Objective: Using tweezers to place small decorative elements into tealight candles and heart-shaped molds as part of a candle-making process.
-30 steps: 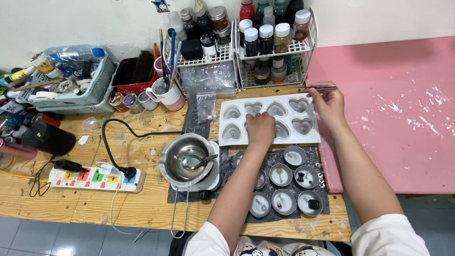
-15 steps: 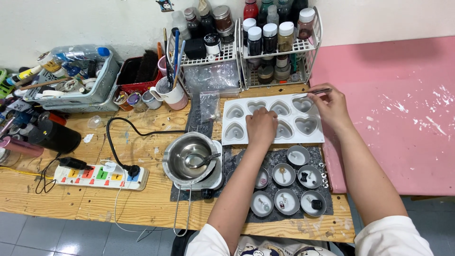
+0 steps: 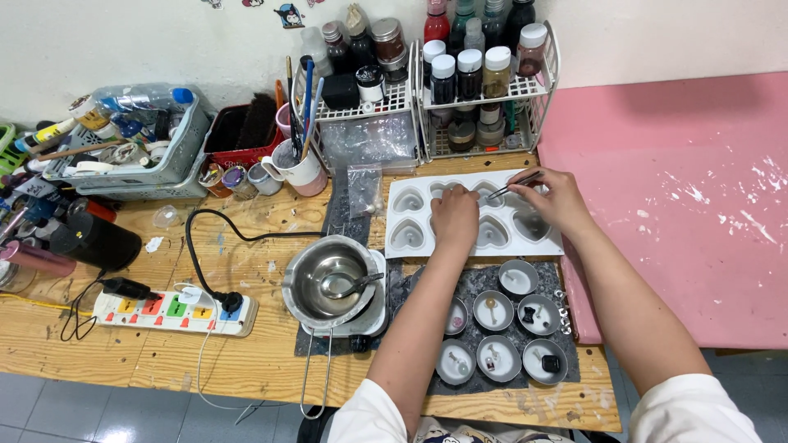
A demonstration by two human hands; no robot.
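Right hand (image 3: 558, 197) pinches thin tweezers (image 3: 513, 184), now swung in over the white heart mold (image 3: 410, 215) mid-frame; left hand (image 3: 454, 215), fingers curled, stays pressing it.

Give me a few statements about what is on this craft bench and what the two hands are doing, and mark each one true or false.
1. The right hand holds thin metal tweezers over the white heart mould. True.
2. The left hand rests on the mould. True.
3. The steel bowl holds a paintbrush. False: a spoon lies in it.
4. The small round tins sit behind the mould, by the wall. False: they sit in front of it, nearer the person.
5. The power strip lies on the pink surface. False: it lies on the wooden bench.
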